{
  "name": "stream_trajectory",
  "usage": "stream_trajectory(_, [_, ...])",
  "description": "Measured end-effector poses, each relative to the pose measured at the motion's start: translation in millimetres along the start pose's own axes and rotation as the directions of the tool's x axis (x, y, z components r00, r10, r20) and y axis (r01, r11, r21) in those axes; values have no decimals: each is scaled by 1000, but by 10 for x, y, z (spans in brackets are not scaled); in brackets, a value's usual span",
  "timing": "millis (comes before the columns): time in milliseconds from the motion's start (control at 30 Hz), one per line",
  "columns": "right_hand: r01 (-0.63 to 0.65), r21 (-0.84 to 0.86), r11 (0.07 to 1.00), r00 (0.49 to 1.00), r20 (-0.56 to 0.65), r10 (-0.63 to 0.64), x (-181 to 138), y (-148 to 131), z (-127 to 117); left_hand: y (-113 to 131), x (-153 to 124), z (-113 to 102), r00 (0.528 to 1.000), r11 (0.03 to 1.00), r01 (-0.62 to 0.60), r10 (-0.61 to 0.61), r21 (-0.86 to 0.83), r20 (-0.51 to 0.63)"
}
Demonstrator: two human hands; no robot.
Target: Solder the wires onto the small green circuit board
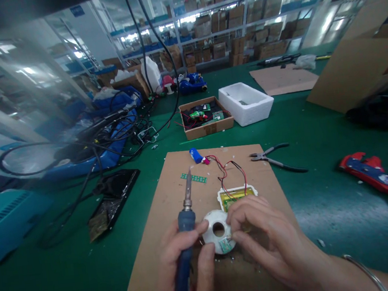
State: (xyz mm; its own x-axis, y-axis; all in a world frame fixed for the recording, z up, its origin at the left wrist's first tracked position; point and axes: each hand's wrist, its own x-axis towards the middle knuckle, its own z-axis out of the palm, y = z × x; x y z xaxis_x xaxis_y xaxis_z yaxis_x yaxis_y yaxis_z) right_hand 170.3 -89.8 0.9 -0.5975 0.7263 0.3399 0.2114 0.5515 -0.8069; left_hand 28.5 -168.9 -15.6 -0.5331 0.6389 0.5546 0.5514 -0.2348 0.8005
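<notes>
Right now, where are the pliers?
In the head view, the pliers lie on the green table, just off the right edge of the cardboard sheet, ahead and right of both hands.

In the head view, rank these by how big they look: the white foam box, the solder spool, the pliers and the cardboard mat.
1. cardboard mat
2. white foam box
3. pliers
4. solder spool, nearest the camera

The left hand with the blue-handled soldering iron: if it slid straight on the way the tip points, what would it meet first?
Probably the small green strip lying on the brown cardboard sheet, just beyond the iron's tip; the left hand points up-board. Height above the board is unclear.
</notes>
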Motion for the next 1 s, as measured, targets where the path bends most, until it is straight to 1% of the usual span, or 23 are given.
stream_trajectory(67, [11,-1,1000,1000,-11,-11,11,-2,1,-15,24,-66,995,990,-89,83,108,56])
stream_trajectory(167, [52,-16,999,998,-27,-52,33,3,9,-50,19,-116,972,964,-175,137,201,190])
stream_trajectory(300, [87,-62,994,995,-43,-89,49,18,23,-81,-8,-90,953,945,-252,205,210,221])
stream_trajectory(367, [89,-87,992,995,-27,-92,52,21,23,-85,-8,-71,944,939,-280,233,197,233])
stream_trajectory(500, [100,-159,982,995,36,-96,62,8,-6,-88,0,-53,939,940,-284,233,189,254])
stream_trajectory(600, [130,-244,961,991,70,-116,75,-8,-33,-89,4,-43,937,931,-299,246,209,246])
stream_trajectory(733, [182,-337,924,983,85,-162,92,-16,-38,-86,8,-32,943,926,-292,236,241,234])
stream_trajectory(800, [219,-367,904,976,91,-200,103,-10,-31,-85,11,-33,945,928,-281,223,245,237])
stream_trajectory(900, [272,-406,872,962,107,-250,118,11,-30,-87,12,-42,941,938,-277,221,207,255])
stream_trajectory(1000, [320,-409,855,948,145,-285,118,45,-45,-90,10,-46,939,940,-274,216,202,267])
